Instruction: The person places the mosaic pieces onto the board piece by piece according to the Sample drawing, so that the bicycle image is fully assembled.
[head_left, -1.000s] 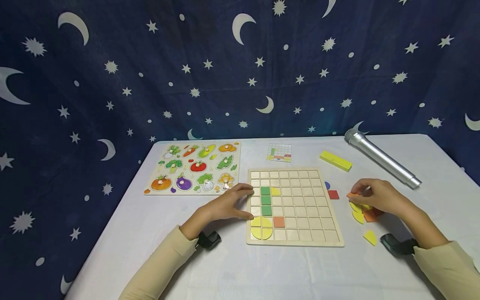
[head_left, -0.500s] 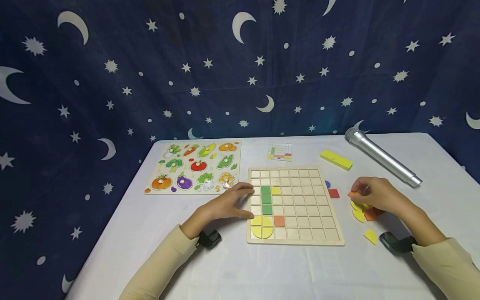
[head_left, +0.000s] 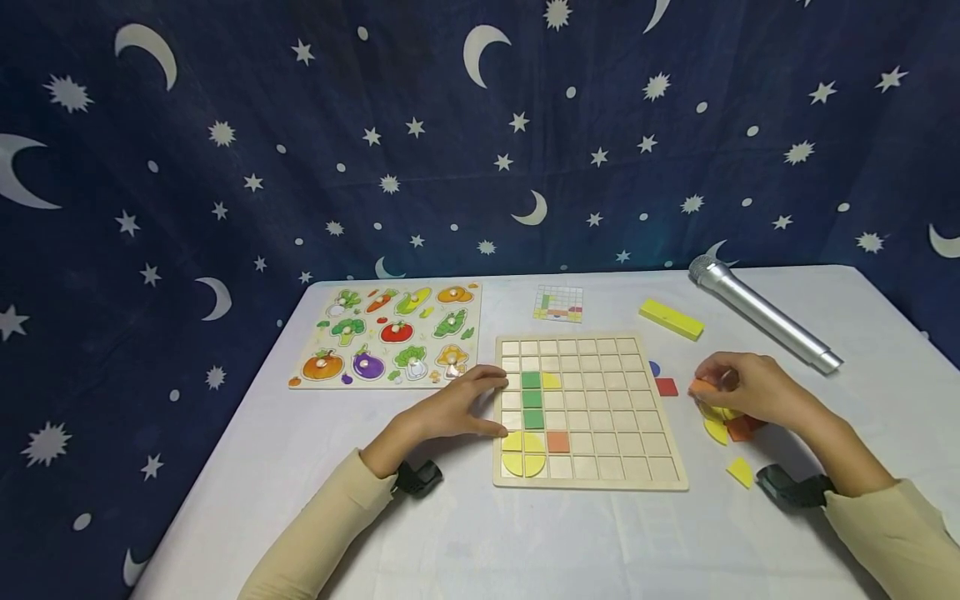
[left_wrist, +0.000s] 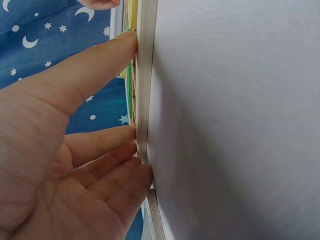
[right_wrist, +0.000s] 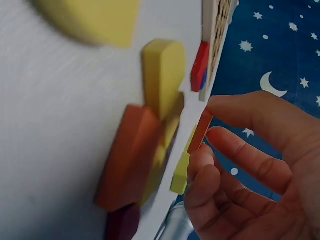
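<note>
Orange piece: we see it (head_left: 703, 387) right of centre in the head view, raised beside the loose pieces, slightly farther left than half a second ago.
Right hand: this hand (head_left: 753, 388) has shifted slightly left with it; thumb and fingers are nearly together, pinching the piece.
Loose pieces: below that hand we find yellow pieces (head_left: 716, 431) and orange pieces (head_left: 739, 429), some overlapping.
Grid board: at lower centre, this board (head_left: 604, 383) carries the same green, yellow and orange pieces as before.
Left hand: unmoved, this hand (head_left: 453, 408) has thumb and fingers spread wide, tips touching the board's left edge, gripping nothing that we can see.
Red square: it (head_left: 667, 387) lies just right of the board.
Microphone: it (head_left: 772, 315) lies at right, beyond the hand.
</note>
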